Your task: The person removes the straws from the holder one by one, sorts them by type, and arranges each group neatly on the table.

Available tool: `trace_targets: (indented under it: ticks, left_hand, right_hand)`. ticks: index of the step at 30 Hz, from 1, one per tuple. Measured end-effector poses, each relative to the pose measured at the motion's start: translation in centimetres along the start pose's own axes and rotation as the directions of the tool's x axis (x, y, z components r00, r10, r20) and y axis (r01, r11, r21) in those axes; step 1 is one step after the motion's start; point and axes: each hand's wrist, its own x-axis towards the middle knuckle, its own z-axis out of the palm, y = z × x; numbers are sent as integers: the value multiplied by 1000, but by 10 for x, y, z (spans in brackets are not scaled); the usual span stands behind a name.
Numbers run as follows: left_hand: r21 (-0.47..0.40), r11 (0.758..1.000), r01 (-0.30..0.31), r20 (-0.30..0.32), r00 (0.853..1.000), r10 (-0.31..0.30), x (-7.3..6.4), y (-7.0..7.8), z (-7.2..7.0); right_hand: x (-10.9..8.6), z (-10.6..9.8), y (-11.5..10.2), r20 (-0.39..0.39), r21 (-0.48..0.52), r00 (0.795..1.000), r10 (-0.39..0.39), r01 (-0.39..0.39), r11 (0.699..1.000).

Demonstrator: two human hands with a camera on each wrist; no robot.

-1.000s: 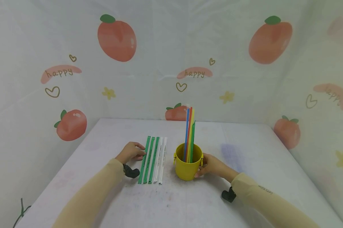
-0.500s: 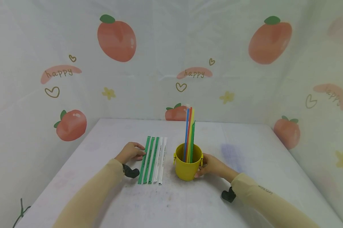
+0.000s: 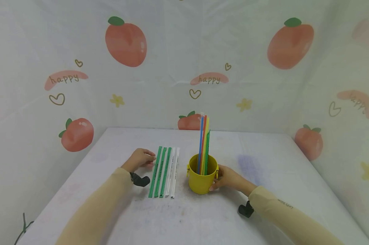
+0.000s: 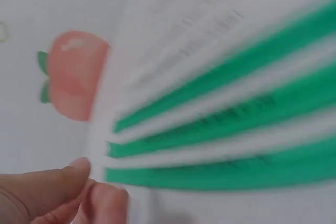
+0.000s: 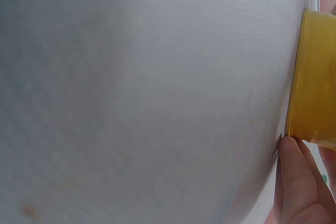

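Left hand [image 3: 140, 157], loosely curled, holding nothing, shifts toward far edge of tabletop [image 3: 135, 140], leaving leftmost slim green-wrapped straw [image 3: 155, 172] free; right hand [image 3: 230, 177] grips round yellow bucket [image 3: 199, 185].

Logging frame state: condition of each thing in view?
Yellow bucket: upright, open-topped
Straws: standing in the bucket, leaning slightly
Three green strips: flat, side by side
Two white strips: flat, beside the green
Left hand: beside green strips, holding nothing
Right hand: gripping the bucket

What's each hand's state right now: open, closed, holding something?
Left hand: open, holding nothing, beside the leftmost green strip.
Right hand: holding the yellow bucket, closed around its side.
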Motion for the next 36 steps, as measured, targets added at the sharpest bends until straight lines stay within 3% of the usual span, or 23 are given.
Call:
trace_targets:
  ticks: [3,8,14,20,28,32,36]
  left_hand:
    - [-56,998,-28,11,1000,29,-2,10,-4]
    - [-79,988,-136,90,986,143,-16,33,-8]
    - [-144,951,-274,154,943,295,-39,73,-3]
    - [-215,902,-376,186,891,415,-60,102,15]
    - [-305,863,-403,200,858,472,-74,117,50]
    - [-297,862,-410,235,844,482,-79,121,65]
    - [-269,876,-401,266,843,468,-77,123,76]
  right_hand:
    - [0,0,0,-4,-9,1000,6,-6,1000]
    - [-1,0,-1,-16,-12,999,32,-33,999]
    - [0,0,0,-12,-5,999,32,-32,999]
    - [1,0,2,-13,-13,999,33,-33,999]
    - [3,-1,4,-10,1,999,39,-39,999]
    - [4,-1,5,-6,2,1000,28,-28,1000]
    - [4,-2,6,2,9,1000,-1,1,1000]
